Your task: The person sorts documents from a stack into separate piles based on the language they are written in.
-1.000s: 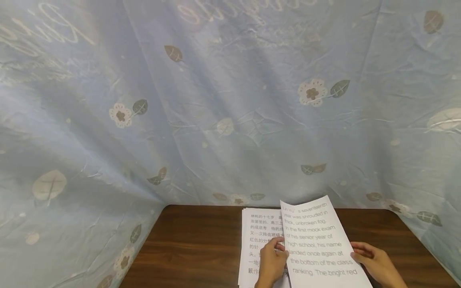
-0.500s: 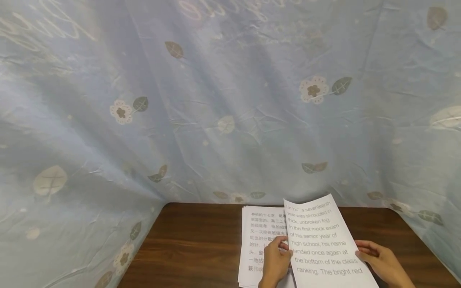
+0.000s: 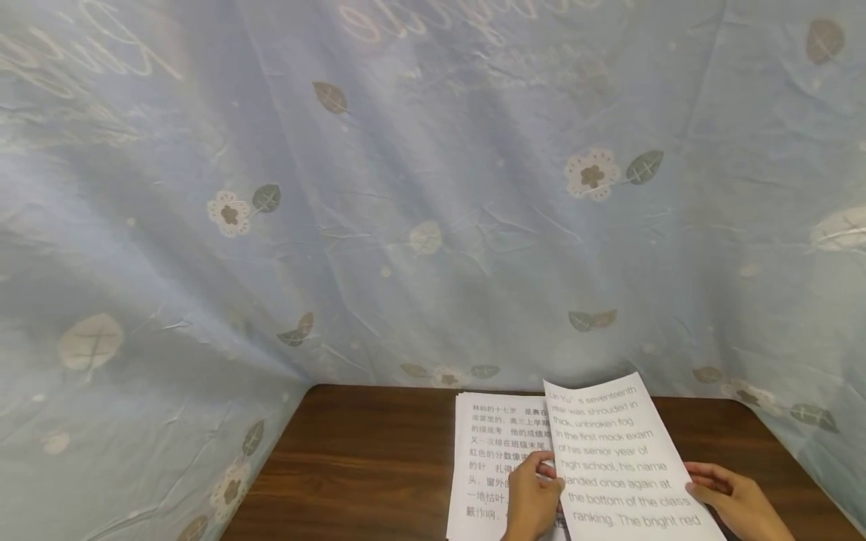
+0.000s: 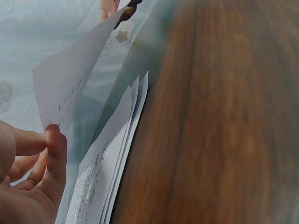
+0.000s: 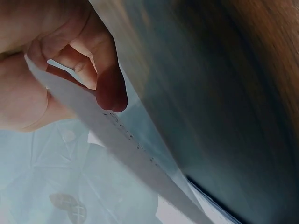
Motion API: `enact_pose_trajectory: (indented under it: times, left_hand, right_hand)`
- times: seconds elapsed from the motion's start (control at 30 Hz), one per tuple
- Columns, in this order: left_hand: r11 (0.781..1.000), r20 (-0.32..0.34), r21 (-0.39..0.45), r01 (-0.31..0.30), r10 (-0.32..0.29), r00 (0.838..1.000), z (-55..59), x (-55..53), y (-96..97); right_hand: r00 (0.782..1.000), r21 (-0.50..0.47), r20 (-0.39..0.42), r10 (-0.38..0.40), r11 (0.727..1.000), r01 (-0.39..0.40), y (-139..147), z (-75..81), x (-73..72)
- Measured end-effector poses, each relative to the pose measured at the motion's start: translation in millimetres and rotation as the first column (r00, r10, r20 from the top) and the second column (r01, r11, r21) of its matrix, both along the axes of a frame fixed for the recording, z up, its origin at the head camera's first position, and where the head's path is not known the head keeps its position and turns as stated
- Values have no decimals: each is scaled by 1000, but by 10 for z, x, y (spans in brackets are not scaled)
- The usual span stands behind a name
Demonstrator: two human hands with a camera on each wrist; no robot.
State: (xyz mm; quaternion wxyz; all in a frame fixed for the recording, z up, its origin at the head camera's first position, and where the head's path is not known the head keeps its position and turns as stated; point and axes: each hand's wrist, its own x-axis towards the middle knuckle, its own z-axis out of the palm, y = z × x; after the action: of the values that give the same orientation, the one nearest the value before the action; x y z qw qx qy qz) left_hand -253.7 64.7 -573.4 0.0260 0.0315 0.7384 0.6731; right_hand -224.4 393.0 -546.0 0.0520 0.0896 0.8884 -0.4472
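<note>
A white sheet of paper (image 3: 612, 466) printed with large English text is held up, slightly tilted, in the head view. My left hand (image 3: 533, 494) pinches its left edge between thumb and fingers. At the opposite edge, my right hand (image 3: 734, 497) grips the sheet with the thumb in front. Below and to the left lies a stack of paper (image 3: 482, 469) with Chinese text on top, partly covered by the sheet and my left hand. In the left wrist view the raised sheet (image 4: 70, 93) stands apart from the stack (image 4: 105, 168), whose edges fan out a little.
The stack lies on a dark brown wooden table (image 3: 358, 466). Behind the table and along its left side hangs a pale blue curtain (image 3: 433, 300) with flower and leaf prints.
Both hands have moved a little to the right with the English sheet. More of the Chinese page on the stack shows now. Both grips on the sheet look the same.
</note>
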Motion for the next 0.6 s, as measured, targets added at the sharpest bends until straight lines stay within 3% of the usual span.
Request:
enact_pose_trajectory:
  times: [0.6]
  left_hand:
    - [999,23,37,3,-4,1000,48,58,178]
  right_hand:
    - [998,-62,53,-34,997,38,185,-29,15]
